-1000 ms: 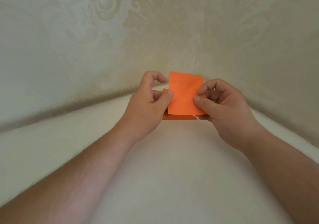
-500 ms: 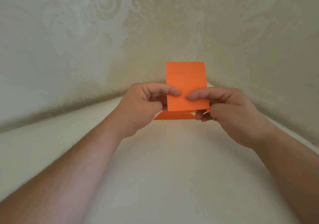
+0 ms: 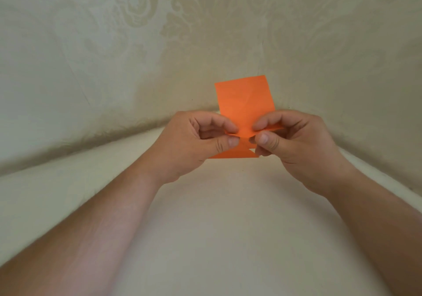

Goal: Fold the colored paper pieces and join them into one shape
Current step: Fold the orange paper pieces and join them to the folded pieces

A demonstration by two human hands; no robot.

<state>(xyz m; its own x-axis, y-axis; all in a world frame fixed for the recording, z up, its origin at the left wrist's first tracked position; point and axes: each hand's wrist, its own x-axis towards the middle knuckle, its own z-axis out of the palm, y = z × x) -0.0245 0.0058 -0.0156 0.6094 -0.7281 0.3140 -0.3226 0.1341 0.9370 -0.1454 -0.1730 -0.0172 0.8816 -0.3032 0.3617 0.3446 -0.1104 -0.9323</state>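
A flat, rectangular piece of orange paper (image 3: 244, 106) stands nearly upright, held up off the pale cream surface (image 3: 217, 227) near its far edge, where that surface meets a beige wall with a faint damask pattern (image 3: 114, 44). The left hand (image 3: 194, 145) pinches the paper's lower left part, with the thumb pressed from the near side and the curled index finger meeting it at the sheet's bottom edge; the other fingers are tucked into the palm. The right hand (image 3: 294, 145) mirrors it, its thumb and bent index finger clamped on the lower right part of the same sheet, the two thumbs close to each other but not touching. Just below the hands, a second, folded piece of orange paper (image 3: 237, 153) shows as a low strip with a slanted fold, partly hidden behind the left thumb and the right fingers; whether it lies on the surface or is held cannot be told. Both bare forearms reach in from the near corners of the view.
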